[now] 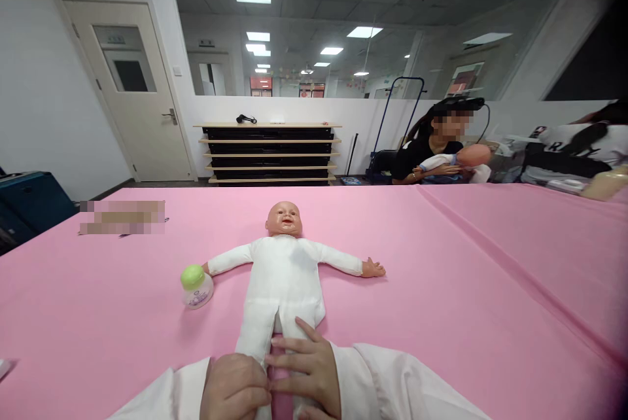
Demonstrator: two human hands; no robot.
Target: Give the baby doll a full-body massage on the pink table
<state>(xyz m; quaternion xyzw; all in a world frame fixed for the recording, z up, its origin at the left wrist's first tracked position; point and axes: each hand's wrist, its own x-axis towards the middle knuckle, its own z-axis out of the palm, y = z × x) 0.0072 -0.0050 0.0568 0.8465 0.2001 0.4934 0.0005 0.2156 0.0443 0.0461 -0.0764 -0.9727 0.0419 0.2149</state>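
A baby doll [287, 276] with a white cloth body lies face up on the pink-covered table [441, 315], arms spread and legs toward me. My left hand [235, 386] is curled around the doll's leg on the left side. Across the leg on the right, my right hand [311, 367] rests with its fingers stretched out and apart, the tips reaching toward the other leg. Both hands hide the lower legs. Beside the doll's hand on the left stands a small clear jar [197, 294] with a green lid [192, 276].
A blurred flat item [127, 216] lies at the table's far left. Beyond the table are a low shelf [269, 155], a door [130, 93], and a seated person [426, 152] holding another doll [473, 155]. A dark blue case [39, 204] stands at left.
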